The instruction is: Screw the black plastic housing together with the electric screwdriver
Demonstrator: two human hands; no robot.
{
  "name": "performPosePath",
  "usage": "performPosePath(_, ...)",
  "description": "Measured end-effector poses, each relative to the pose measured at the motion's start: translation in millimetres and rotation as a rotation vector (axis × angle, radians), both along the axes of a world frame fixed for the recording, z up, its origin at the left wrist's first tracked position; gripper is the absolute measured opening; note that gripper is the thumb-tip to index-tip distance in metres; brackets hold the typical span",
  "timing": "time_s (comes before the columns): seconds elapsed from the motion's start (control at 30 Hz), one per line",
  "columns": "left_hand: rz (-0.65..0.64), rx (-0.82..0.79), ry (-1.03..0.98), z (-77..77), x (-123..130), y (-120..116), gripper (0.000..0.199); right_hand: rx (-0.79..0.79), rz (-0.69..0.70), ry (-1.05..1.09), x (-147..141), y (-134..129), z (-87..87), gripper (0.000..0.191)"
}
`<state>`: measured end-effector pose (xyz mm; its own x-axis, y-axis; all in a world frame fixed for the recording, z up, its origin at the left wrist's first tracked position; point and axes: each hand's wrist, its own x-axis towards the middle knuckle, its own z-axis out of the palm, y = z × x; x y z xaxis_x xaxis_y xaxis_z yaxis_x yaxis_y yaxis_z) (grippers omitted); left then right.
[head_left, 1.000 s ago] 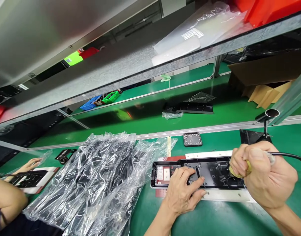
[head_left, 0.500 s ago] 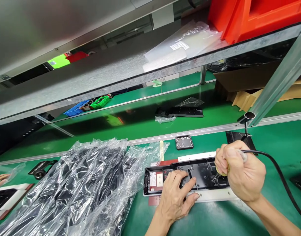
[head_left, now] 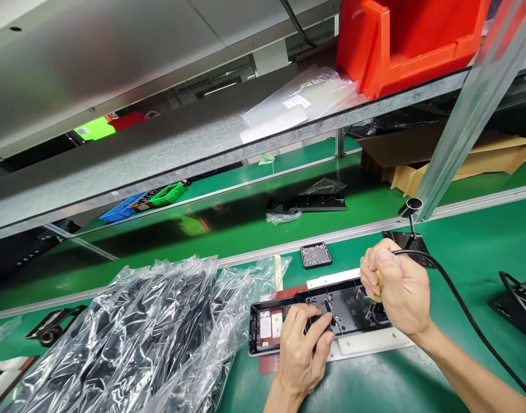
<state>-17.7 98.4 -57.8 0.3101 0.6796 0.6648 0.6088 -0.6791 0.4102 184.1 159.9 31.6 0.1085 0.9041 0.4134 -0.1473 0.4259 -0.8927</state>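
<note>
A long black plastic housing (head_left: 353,307) lies in a white and dark red fixture (head_left: 374,339) on the green bench. My left hand (head_left: 303,347) rests on the housing's left half, its fingers spread and bent over the near edge. Wrapped round a corded tool (head_left: 378,287) with a yellowish body, my right hand (head_left: 398,287) is above the housing's right part. The tool's tip is hidden by the hand and housing. A black cable (head_left: 460,307) runs from the top of that hand down to the right.
Clear plastic bags with dark parts (head_left: 129,338) fill the left. Behind the housing is a small tray of screws (head_left: 316,254). A metal holder (head_left: 413,206) stands at the right. A shelf (head_left: 159,160) with a red bin (head_left: 417,51) hangs overhead.
The whole view has shifted, with the bench items lower and slightly left. Another person's hand at the left edge has gone out of view. My right hand still grips the tool.
</note>
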Motion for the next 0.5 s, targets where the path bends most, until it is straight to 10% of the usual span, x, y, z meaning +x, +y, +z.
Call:
performPosePath(0.2, 0.066, -0.118, -0.23, 18.1, 10.1, -0.7, 0.03, 0.036, -0.009, -0.195, 3.6, 2.3, 0.7, 0.05)
performPosePath(0.5, -0.139, -0.661, -0.596, 98.2, 79.1, 39.5, 0.055, 0.205, -0.03, -0.314, 9.0, 6.0, 13.5, 0.038)
